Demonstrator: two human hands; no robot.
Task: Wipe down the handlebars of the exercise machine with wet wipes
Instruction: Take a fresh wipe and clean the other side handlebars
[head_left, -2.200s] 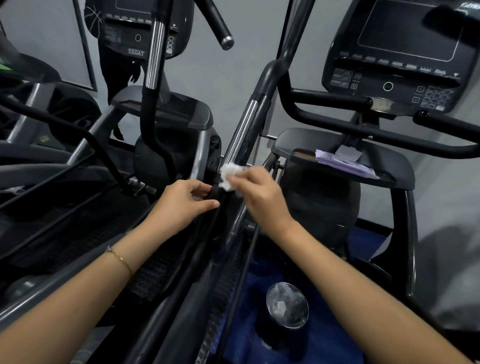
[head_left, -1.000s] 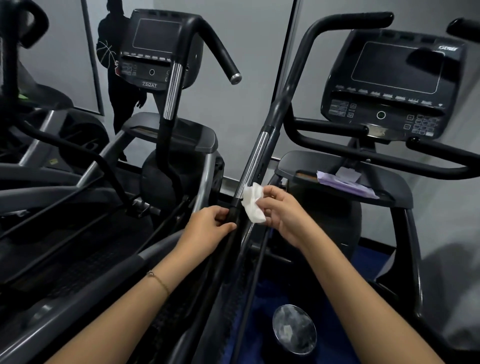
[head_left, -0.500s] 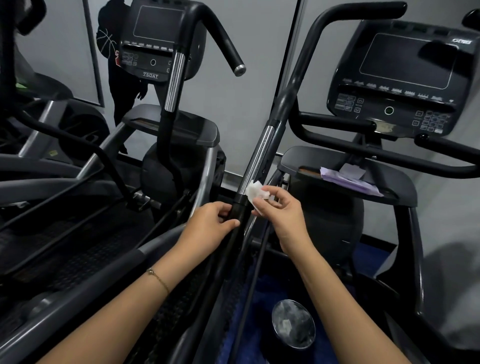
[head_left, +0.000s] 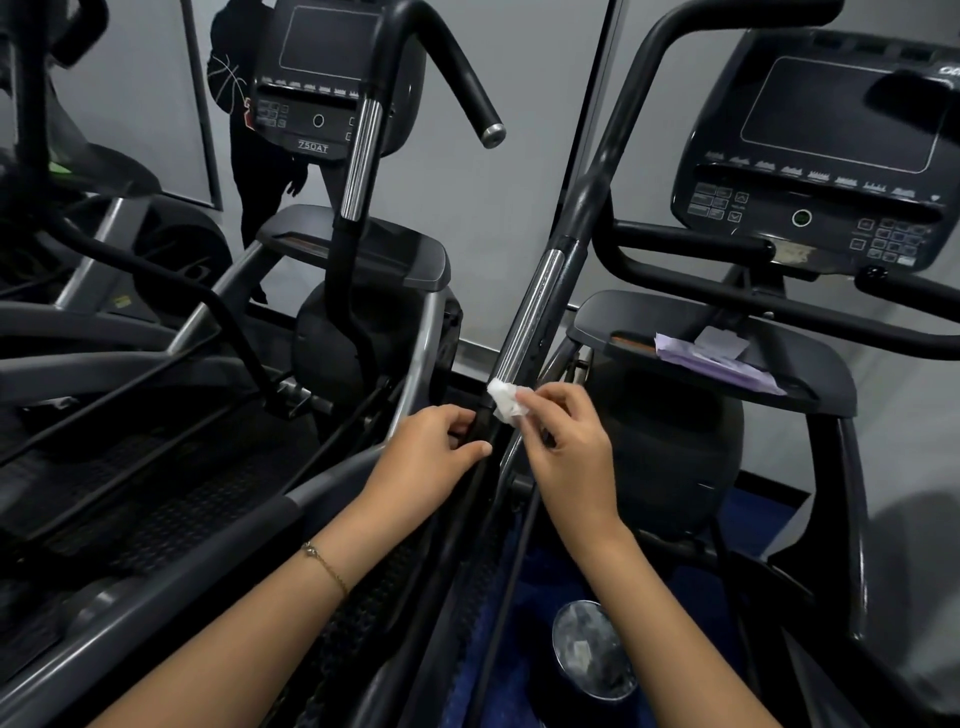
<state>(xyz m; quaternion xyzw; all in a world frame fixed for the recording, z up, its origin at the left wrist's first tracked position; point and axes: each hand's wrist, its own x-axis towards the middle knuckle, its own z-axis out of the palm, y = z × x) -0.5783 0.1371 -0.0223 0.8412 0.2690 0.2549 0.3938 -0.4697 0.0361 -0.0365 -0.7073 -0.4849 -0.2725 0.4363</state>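
Note:
A long handlebar arm (head_left: 530, 312) with a chrome section rises from the middle of the view toward the upper right, black above and below the chrome. My left hand (head_left: 434, 457) grips the black lower part of this arm just under the chrome. My right hand (head_left: 563, 452) pinches a crumpled white wet wipe (head_left: 505, 402) and presses it against the bottom end of the chrome section. A purple pack of wet wipes (head_left: 711, 361) lies on the tray (head_left: 810, 384) of the right-hand machine.
The right machine's console (head_left: 831, 150) and black fixed handlebars (head_left: 727, 291) stand at the right. A second machine with its console (head_left: 322, 78) and handlebar (head_left: 358, 161) is at the left. A round bin with a shiny liner (head_left: 592, 654) sits on the blue floor below. A dark-clothed person (head_left: 249, 171) stands behind.
My right hand has bunched the wipe smaller and brought it from beside the arm onto the base of the chrome section. My left hand has kept its grip on the arm.

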